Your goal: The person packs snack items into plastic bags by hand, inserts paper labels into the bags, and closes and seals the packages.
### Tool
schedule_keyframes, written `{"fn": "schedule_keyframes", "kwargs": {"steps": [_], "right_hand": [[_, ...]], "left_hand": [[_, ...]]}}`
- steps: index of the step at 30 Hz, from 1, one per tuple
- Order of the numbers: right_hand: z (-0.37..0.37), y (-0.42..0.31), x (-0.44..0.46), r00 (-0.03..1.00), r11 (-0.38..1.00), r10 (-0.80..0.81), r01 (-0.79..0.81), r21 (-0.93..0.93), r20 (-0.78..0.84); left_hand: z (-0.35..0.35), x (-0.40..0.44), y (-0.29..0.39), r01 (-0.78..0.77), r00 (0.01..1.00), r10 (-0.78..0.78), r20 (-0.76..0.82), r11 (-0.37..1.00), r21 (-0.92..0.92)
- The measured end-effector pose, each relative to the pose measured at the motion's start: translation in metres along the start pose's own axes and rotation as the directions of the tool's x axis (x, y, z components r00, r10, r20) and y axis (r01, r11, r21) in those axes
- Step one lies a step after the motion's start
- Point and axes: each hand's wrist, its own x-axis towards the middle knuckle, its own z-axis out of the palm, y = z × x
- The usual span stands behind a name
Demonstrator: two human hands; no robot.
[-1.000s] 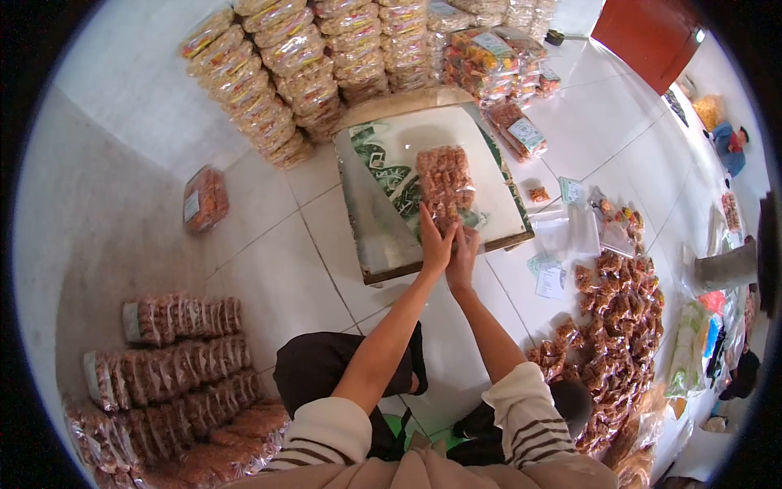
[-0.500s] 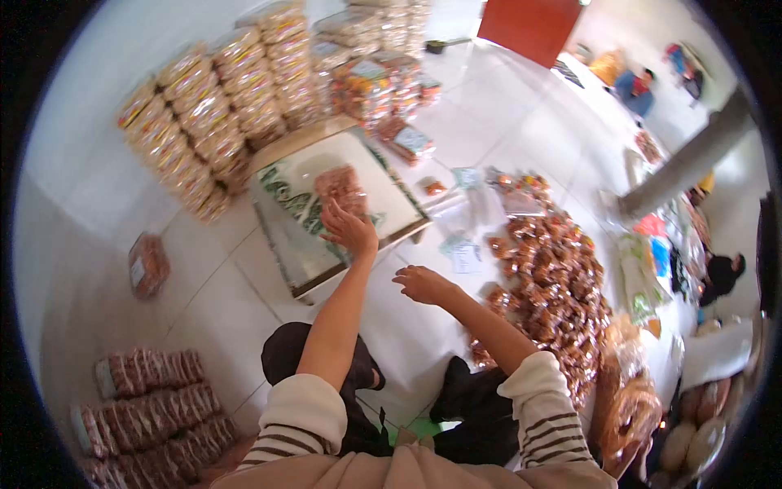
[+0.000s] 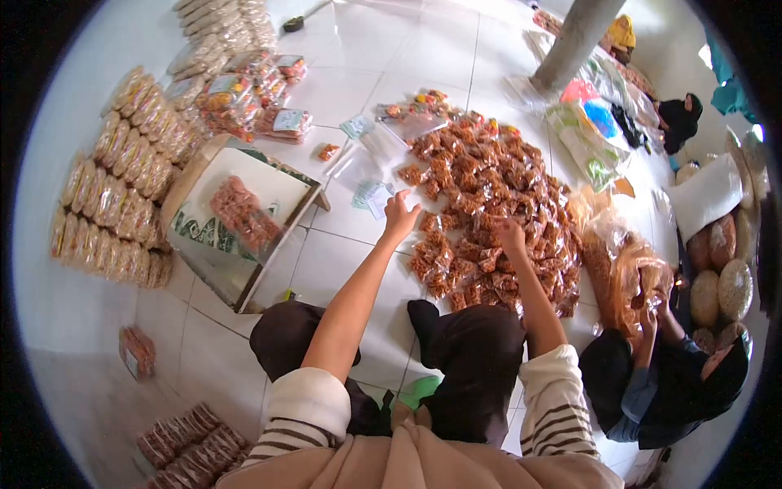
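My left hand point(image 3: 401, 218) hovers over the floor near the left edge of a big heap of small clear packets point(image 3: 521, 187) with brown contents. Its thumb and fingers are apart, with nothing between them. Just beyond it lie some printed paper labels point(image 3: 375, 200). Over the middle of the heap is my right hand point(image 3: 511, 234), fingertips down at the packets; whether it grips one is unclear. To the left, a filled clear bag point(image 3: 243, 213) of reddish-brown pieces lies on a low table point(image 3: 281, 183), away from both hands.
Stacked bags point(image 3: 122, 191) line the left wall. Orange-brown packs point(image 3: 281, 122) stand behind the table. Clear plastic sleeves point(image 3: 358, 167) lie near the labels. At right, a co-worker point(image 3: 652, 391) handles a large plastic bag point(image 3: 635, 269). A grey pillar point(image 3: 570, 49) rises at the back.
My left hand has left the bag on the low table and moved right. The right hand has moved right, onto the heap. The view has turned right, showing the co-worker.
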Motion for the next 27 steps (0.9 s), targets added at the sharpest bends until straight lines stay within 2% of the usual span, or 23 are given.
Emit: {"fn": "schedule_keyframes", "kwargs": {"steps": [1, 2, 3, 4, 5, 6, 7, 8, 9, 11, 12, 13, 14, 16, 19, 21, 23, 24, 25, 26, 27], "right_hand": [[0.007, 0.015, -0.009, 0.995, 0.995, 0.096, -0.096, 0.008, -0.013], [0.015, 0.030, -0.017, 0.993, 0.993, 0.118, -0.118, 0.014, -0.006], [0.024, 0.031, -0.028, 0.984, 0.981, 0.175, -0.178, 0.078, 0.043], [0.037, 0.036, -0.037, 0.969, 0.961, 0.227, -0.238, 0.137, 0.095], [0.051, 0.040, -0.042, 0.994, 0.994, 0.101, -0.102, 0.047, 0.029], [0.070, 0.050, -0.045, 0.991, 0.991, 0.122, -0.124, 0.046, 0.044], [0.089, 0.058, -0.047, 0.991, 0.996, 0.072, -0.077, 0.040, 0.115], [0.106, 0.066, -0.048, 0.983, 0.999, 0.017, -0.024, 0.039, 0.185], [0.117, 0.063, -0.051, 0.980, 0.999, 0.028, -0.035, 0.036, 0.197], [0.136, 0.046, -0.059, 0.976, 0.987, -0.161, 0.162, 0.011, 0.148], [0.141, 0.040, -0.059, 0.975, 0.988, -0.154, 0.154, 0.012, 0.161], [0.145, 0.035, -0.058, 0.980, 0.997, -0.073, 0.072, 0.009, 0.183], [0.146, 0.030, -0.057, 0.979, 1.000, 0.012, -0.013, 0.004, 0.204], [0.148, 0.025, -0.054, 0.984, 0.998, -0.024, 0.014, 0.055, 0.175], [0.145, 0.014, -0.052, 0.990, 0.993, 0.014, -0.030, 0.114, 0.143], [0.144, 0.005, -0.051, 0.995, 0.981, -0.097, 0.097, 0.165, -0.006], [0.142, -0.004, -0.046, 0.994, 0.968, -0.101, 0.091, 0.235, 0.033], [0.142, -0.007, -0.043, 0.992, 0.949, -0.104, 0.079, 0.304, 0.067], [0.140, -0.013, -0.036, 0.985, 0.969, -0.079, 0.040, 0.245, 0.154], [0.142, -0.012, -0.028, 0.984, 0.967, -0.084, 0.043, 0.251, 0.156], [0.147, -0.007, -0.021, 0.975, 0.982, -0.154, 0.132, 0.137, 0.162]], "left_hand": [[0.010, -0.005, -0.007, 0.070, 0.993, -0.064, 0.102, 0.996, -0.052], [0.020, -0.009, -0.016, 0.146, 0.971, -0.124, 0.205, 0.985, -0.092], [0.038, -0.016, -0.035, 0.082, 0.983, -0.070, 0.170, 0.994, -0.068], [0.047, -0.023, -0.043, 0.096, 0.978, -0.083, 0.192, 0.994, -0.056], [0.055, -0.030, -0.052, 0.195, 0.944, -0.156, 0.290, 0.975, -0.111], [0.063, -0.040, -0.059, 0.299, 0.896, -0.221, 0.386, 0.941, -0.156], [0.071, -0.053, -0.062, 0.301, 0.889, -0.235, 0.392, 0.946, -0.117], [0.080, -0.063, -0.062, 0.373, 0.846, -0.306, 0.437, 0.925, -0.075], [0.092, -0.074, -0.067, 0.366, 0.848, -0.299, 0.437, 0.928, -0.075], [0.110, -0.088, -0.070, 0.372, 0.845, -0.307, 0.439, 0.926, -0.070], [0.117, -0.091, -0.067, 0.366, 0.873, -0.307, 0.379, 0.926, -0.091], [0.122, -0.093, -0.065, 0.357, 0.897, -0.307, 0.317, 0.928, -0.111], [0.127, -0.092, -0.064, 0.368, 0.891, -0.318, 0.323, 0.924, -0.106], [0.134, -0.085, -0.063, 0.250, 0.947, -0.253, 0.199, 0.967, 0.043], [0.133, -0.073, -0.052, 0.312, 0.924, -0.321, 0.207, 0.947, 0.076], [0.132, -0.064, -0.053, 0.345, 0.905, -0.364, 0.220, 0.931, 0.122], [0.132, -0.058, -0.062, 0.541, 0.831, -0.504, 0.234, 0.831, -0.131], [0.127, -0.056, -0.063, 0.543, 0.830, -0.507, 0.232, 0.829, -0.130], [0.120, -0.054, -0.065, 0.553, 0.833, -0.528, 0.165, 0.786, -0.276], [0.112, -0.052, -0.067, 0.537, 0.828, -0.552, 0.096, 0.733, -0.417], [0.094, -0.046, -0.057, 0.560, 0.819, -0.569, 0.067, 0.770, -0.305]]}}
